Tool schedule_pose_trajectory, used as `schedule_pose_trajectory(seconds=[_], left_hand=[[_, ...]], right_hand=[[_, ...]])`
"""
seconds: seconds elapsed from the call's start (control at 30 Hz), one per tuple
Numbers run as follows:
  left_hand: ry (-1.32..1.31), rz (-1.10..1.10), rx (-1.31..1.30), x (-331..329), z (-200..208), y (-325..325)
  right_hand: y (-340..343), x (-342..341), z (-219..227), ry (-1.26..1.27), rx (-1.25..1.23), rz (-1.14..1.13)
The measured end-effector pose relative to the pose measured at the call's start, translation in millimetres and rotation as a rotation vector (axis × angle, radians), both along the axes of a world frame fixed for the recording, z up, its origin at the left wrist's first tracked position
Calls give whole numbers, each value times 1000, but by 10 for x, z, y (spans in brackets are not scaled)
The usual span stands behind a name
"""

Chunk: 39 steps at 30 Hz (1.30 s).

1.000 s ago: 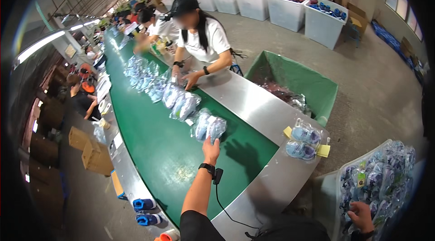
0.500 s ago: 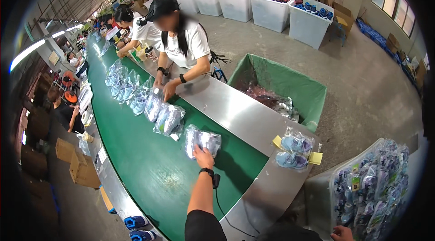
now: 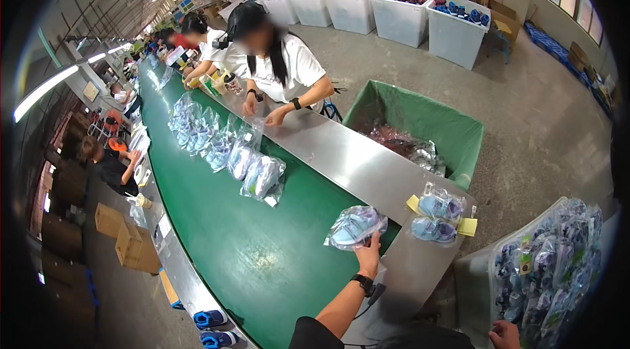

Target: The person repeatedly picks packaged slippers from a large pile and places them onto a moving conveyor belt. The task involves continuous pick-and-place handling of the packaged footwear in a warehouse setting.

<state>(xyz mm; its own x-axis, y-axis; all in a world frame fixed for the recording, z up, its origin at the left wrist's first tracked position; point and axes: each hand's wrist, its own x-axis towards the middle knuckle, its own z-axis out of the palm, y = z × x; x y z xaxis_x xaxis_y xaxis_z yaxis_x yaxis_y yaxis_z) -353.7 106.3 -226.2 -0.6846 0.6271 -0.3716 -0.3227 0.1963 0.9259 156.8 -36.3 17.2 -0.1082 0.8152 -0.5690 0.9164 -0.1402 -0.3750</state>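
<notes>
Over the near end of the green conveyor belt (image 3: pixel 216 244), my left hand (image 3: pixel 369 257) is closed on the edge of a clear bag of light blue shoes (image 3: pixel 354 225). To its right, two bagged blue-and-purple shoes (image 3: pixel 436 218) lie on the metal ledge, with yellow paper pieces sticking out. My right hand (image 3: pixel 505 334) is low at the right edge, beside a crate (image 3: pixel 489 263) heaped with bagged shoes (image 3: pixel 548 263). Its fingers look curled, and nothing shows in them. A row of bagged shoes (image 3: pixel 226 152) lies farther up the belt.
Across the belt a person in a white shirt (image 3: pixel 289 73) stands with both hands near the bag row. A green bin (image 3: pixel 459 152) holds clear plastic. White tubs (image 3: pixel 453 40) of shoes line the back. Blue shoes (image 3: pixel 216 329) sit on the left ledge, near cardboard boxes (image 3: pixel 134 244).
My left hand has carried the bagged shoes rightward to the belt's near end, and the bag has turned. The person opposite has drawn their hands back from the row.
</notes>
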Motion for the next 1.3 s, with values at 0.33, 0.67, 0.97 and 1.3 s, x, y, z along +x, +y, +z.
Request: schedule_pose_trajectory(seconds=[0.33, 0.67, 0.97, 1.3], left_hand=[[-728, 341, 313, -225, -237, -34], [-796, -107, 341, 181, 859, -577], [-797, -695, 268, 1591, 2105, -903], [-140, -1559, 174, 3231, 2677, -1211]], right_hand=[[-272, 332, -305, 82, 65, -70], [-242, 534, -519, 323, 481, -157], [-12, 482, 411, 364, 706, -11], [-467, 1035, 840, 527, 1040, 164]])
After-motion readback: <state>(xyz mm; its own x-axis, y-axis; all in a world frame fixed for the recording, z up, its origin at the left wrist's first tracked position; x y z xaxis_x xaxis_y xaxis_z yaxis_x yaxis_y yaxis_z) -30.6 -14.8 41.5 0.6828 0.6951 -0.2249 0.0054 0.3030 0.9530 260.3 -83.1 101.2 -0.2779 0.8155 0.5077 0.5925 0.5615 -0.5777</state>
